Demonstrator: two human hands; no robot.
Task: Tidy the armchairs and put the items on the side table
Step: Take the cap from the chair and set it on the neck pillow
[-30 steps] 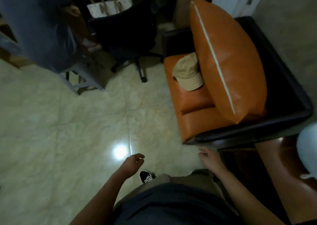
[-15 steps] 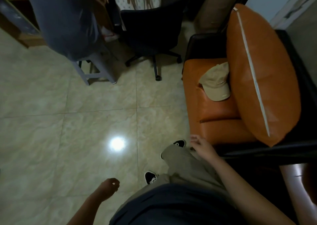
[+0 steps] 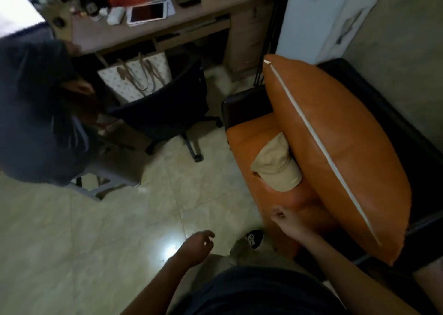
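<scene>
- Beige cap (image 3: 278, 168) lies on the orange seat of the armchair (image 3: 247, 134), tucked against the upended orange cushion (image 3: 335, 151)
- Right hand (image 3: 286, 221), loosely curled and holding nothing, hangs at the seat's front edge, near the cap
- Left hand (image 3: 196, 245), relaxed and empty, over open tiled floor (image 3: 115, 230)
- Office chair (image 3: 167, 113) stands well apart beyond that floor

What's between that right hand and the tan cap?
Only bare orange seat separates the right hand from the cap, in the head view.
</scene>
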